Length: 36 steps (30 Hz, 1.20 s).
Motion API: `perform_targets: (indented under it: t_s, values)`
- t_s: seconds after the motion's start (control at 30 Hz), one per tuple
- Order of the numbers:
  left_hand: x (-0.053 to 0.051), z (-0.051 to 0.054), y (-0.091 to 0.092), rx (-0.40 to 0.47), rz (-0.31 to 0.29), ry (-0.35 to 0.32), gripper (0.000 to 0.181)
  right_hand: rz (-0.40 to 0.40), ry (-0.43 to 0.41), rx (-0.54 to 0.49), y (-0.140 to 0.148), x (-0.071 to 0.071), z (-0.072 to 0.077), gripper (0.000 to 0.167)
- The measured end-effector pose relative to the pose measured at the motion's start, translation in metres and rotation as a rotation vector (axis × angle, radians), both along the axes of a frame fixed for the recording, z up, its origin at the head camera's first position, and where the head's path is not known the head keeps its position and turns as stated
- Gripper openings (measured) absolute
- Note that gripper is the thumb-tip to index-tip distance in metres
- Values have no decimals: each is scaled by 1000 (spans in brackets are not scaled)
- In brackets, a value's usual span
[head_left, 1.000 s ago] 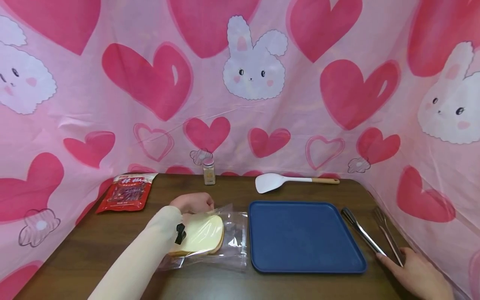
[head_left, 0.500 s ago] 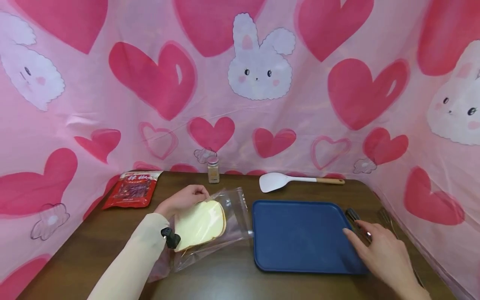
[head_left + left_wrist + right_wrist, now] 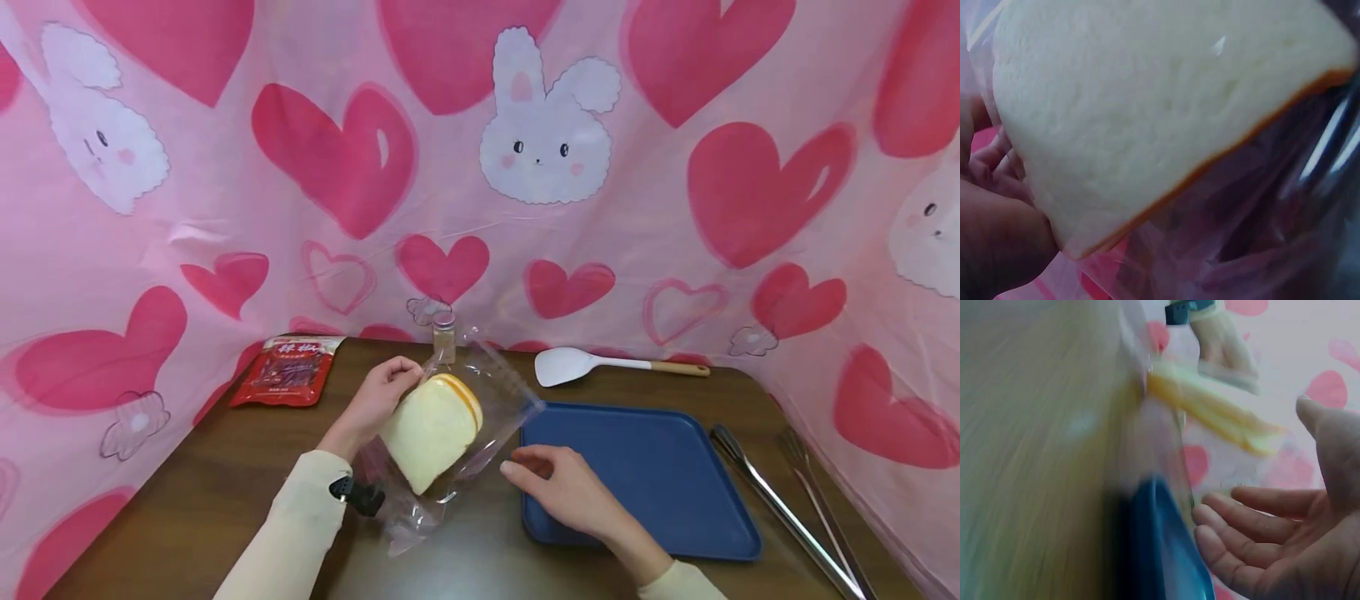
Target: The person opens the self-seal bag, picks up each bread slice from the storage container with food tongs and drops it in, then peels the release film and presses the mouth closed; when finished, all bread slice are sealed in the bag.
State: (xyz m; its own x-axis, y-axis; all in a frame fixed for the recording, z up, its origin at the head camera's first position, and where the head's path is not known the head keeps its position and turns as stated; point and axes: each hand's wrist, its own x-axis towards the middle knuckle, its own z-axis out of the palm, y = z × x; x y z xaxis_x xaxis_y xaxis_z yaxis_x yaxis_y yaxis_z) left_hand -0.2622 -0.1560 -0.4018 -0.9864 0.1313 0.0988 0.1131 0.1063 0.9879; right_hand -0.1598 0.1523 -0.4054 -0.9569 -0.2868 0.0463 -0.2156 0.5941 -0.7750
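Note:
In the head view, my left hand [image 3: 378,404] pinches the upper left of a clear plastic bag [image 3: 504,385], lifting it at a tilt. Inside the bag are stacked bread slices [image 3: 433,435], pale with an orange-brown crust. The left wrist view shows my thumb and fingers [image 3: 1004,234] at one corner of the bread [image 3: 1147,119] through the film. My right hand [image 3: 566,490] hovers over the left edge of the blue tray [image 3: 660,467], apart from the bag. Its fingers are relaxed and hold nothing, as the blurred right wrist view also shows.
Metal tongs [image 3: 780,507] lie right of the tray. Behind it rests a white spatula [image 3: 570,365] with a wooden handle. A small seasoning jar [image 3: 444,337] stands at the back, partly behind the bag. A red food packet [image 3: 288,371] lies at the back left.
My right hand has let go of the tongs and moved left across the tray towards the bag. My left hand has raised and tilted the bag with the bread.

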Motion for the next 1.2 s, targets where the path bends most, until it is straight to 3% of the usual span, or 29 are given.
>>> perform_targets:
  t_s: [0.13,0.3,0.4,0.57,0.73,0.93,1.2]
  values:
    - [8,1,14,150,86,-4,13,-57,46,-151,-26,-15,-1,33]
    - [13,-2,23,256,169,-33,11,-148,111,-289,-39,-29,-2,12]
    - [16,-4,25,317,211,-41,11,-201,153,-328,-39,-33,-1,9]
    - [20,-1,25,400,282,27,14,-249,205,-407,-32,-36,7,11]
    - [28,6,23,381,326,85,11,-264,287,-449,-24,-41,20,13]
    - [36,13,21,392,321,130,7,-263,316,-499,-21,-43,31,13]
    - [50,24,21,242,394,200,15,-231,344,-556,-25,-45,33,15]
